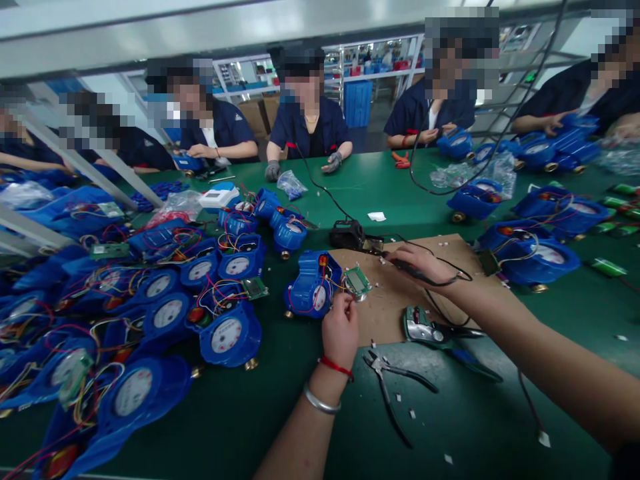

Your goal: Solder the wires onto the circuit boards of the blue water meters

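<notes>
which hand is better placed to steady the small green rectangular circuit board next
Probably the left hand: it sits just beside the board, while the right hand, farther off, holds a slim black corded tool.

Thin red cord bracelet (337,367) is circling left wrist (330,382), silver-toned bangle (321,402) is sitting near it on the elbow side, left hand (341,328) and right hand (424,262) are showing bare, dark sleeve (627,461) is covering right arm (540,350) farther up

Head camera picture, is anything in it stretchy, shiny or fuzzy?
Head view: the lower-left blue meter looks stretched, maybe by a wide lens; head view: the silver bracelet shines; head view: the back shelves look soft, while the left hand is clearer; head view: blocky squares cover the co-workers' heads.
</notes>
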A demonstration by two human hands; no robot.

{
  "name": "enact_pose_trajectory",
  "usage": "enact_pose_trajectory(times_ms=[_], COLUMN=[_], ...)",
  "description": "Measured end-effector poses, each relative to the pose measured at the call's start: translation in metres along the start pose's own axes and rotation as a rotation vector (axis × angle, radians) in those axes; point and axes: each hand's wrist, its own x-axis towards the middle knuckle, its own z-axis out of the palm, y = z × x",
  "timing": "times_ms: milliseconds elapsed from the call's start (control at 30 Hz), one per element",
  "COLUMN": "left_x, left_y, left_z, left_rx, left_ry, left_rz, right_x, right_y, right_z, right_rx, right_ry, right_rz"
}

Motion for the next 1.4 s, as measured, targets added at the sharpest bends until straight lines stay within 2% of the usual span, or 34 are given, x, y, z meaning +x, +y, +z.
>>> enact_pose_trajectory(times_ms=[33, 100, 167, 233, 300, 467, 667, 800, 900, 1000, 1067, 1133, 1267, 1400], left_x=[0.0, 0.0, 0.0, -0.001, 0.0, 0.0, 0.0, 0.0, 0.001, 0.0, 0.0, 0.0, 0.0, 0.0], left_y=[0.0, 0.0, -0.001, -0.002, -0.003, -0.005, -0.003, -0.002, -0.003, -0.003, -0.003, -0.003, -0.003, -0.002], left_z=[0.0, 0.0, 0.0, 0.0, 0.001, 0.002, 0.001, 0.0, 0.0, 0.001, 0.001, 0.0, 0.0, 0.001], left_rx=[0.004, 0.003, 0.002, 0.003, 0.011, 0.032, 0.042, 0.051, 0.053, 0.047, 0.035, 0.023, 0.011, 0.011], left_ry=[-0.003, -0.004, -0.002, -0.004, -0.01, -0.016, -0.014, -0.013, -0.012, -0.013, -0.011, -0.01, -0.01, -0.016], left_rz=[0.002, 0.002, 0.001, 0.002, 0.005, 0.002, -0.002, 0.006, 0.01, -0.001, -0.002, -0.003, -0.023, -0.047], right_x=[-0.005, -0.012, -0.015, -0.013, -0.008, 0.008, 0.027, 0.02, 0.001, -0.026, -0.045, -0.065, -0.098, -0.11], right_y=[-0.001, -0.003, -0.005, -0.005, -0.003, 0.008, 0.027, 0.03, 0.019, -0.004, -0.022, -0.038, -0.052, -0.045], right_z=[-0.004, -0.009, -0.011, -0.01, -0.01, -0.002, 0.028, 0.027, 0.014, 0.011, 0.019, 0.033, 0.059, 0.068], right_rx=[-0.014, 0.037, 0.302, 0.621, 0.805, 0.874, 0.792, 0.697, 0.623, 0.561, 0.541, 0.521, 0.421, 0.248], right_ry=[0.006, 0.102, 0.284, 0.411, 0.46, 0.504, 0.571, 0.588, 0.618, 0.62, 0.582, 0.532, 0.394, 0.316], right_rz=[-0.011, 0.02, 0.146, 0.277, 0.338, 0.389, 0.462, 0.488, 0.468, 0.324, 0.187, 0.112, 0.11, 0.102])
